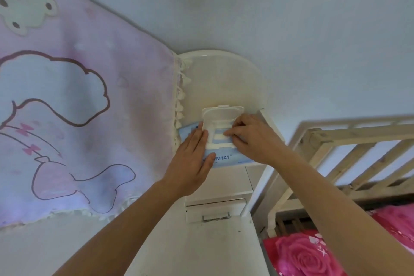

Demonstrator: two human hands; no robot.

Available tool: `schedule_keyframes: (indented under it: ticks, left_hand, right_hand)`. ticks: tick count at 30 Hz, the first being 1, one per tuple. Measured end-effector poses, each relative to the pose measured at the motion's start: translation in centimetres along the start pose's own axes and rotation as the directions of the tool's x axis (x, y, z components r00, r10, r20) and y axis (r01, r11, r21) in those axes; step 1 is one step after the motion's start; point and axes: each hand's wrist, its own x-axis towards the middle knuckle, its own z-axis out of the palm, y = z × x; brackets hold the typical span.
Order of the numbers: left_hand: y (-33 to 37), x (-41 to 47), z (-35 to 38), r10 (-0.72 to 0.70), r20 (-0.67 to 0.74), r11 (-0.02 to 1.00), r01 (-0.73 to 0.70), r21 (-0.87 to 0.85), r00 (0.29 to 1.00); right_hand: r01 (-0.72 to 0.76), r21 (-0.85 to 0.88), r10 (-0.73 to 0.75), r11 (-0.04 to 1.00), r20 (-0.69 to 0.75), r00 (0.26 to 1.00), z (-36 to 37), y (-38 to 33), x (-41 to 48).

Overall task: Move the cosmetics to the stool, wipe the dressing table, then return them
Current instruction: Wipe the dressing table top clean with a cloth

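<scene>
Right grip (251, 139): fingers curled, fingertips pinched together on a fold of white wipe (216, 136) at the mouth of the wipe pack (224, 160); how much of the sheet is caught cannot be told. Left grip (192, 161): fingers straight and together, palm down, pressing flat on the left end of the pack, with the thumb lying across the printed front face.

Wipe pack: blue and white, lying flat at the near edge of the tabletop (224, 78), spanning most of its width. Its white lid (221, 113) is flipped up and leans toward the far edge. The two grips nearly meet over the opening.

Tabletop: white, with a raised rim that curves round the far edge. Below the near edge the front of the unit shows a small drawer (216, 209) with a metal handle.

Surroundings: a pink blanket (78, 96) printed with cartoon outlines hangs at the left, its cream tassels touching the left edge of the tabletop. At the right stands a pale wooden bed rail (336, 141), with a bright pink rose-print sheet (302, 253) below it.
</scene>
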Motion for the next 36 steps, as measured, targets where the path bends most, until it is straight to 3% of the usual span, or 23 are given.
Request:
schedule_keyframes:
  ticks: [4, 15, 23, 25, 27, 31, 36]
  left_hand:
    - [0.6, -0.1, 0.3, -0.025, -0.041, 0.999, 0.026, 0.029, 0.999]
    - [1.2, -0.2, 1.0, -0.057, -0.095, 0.997, 0.062, 0.047, 0.994]
    - [1.3, -0.1, 0.8, -0.048, -0.083, 0.994, 0.056, 0.09, 0.995]
    - [1.2, -0.1, 0.5, -0.041, -0.075, 0.996, 0.047, 0.082, 0.996]
    - [1.1, -0.1, 0.3, -0.038, -0.075, 0.997, 0.044, 0.07, 0.996]
    - [1.1, -0.2, 0.6, -0.051, -0.071, 0.997, 0.055, 0.059, 0.996]
    - [1.1, -0.4, 1.0, -0.078, -0.052, 0.996, 0.08, 0.046, 0.996]
  right_hand:
    - [0.028, 0.02, -0.029, 0.999, 0.04, 0.999, 0.1, 0.4, 0.4]
    - [-0.067, 0.093, 0.059, 0.993, 0.087, 0.994, -0.3, -0.4, 3.5]
    - [0.062, -0.023, -0.059, 0.998, 0.099, 0.993, 1.0, -0.5, 3.0]
    - [0.017, 0.06, -0.024, 0.998, 0.103, 0.994, 0.9, -0.5, 2.7]
    - [-0.071, 0.265, 0.044, 0.962, 0.105, 0.993, 0.4, -0.3, 2.4]
    - [-0.244, 0.669, 0.218, 0.702, 0.124, 0.968, -0.4, -0.2, 1.9]
    - [-0.187, 0.624, 0.152, 0.759, 0.11, 0.982, 0.1, -0.1, 1.1]
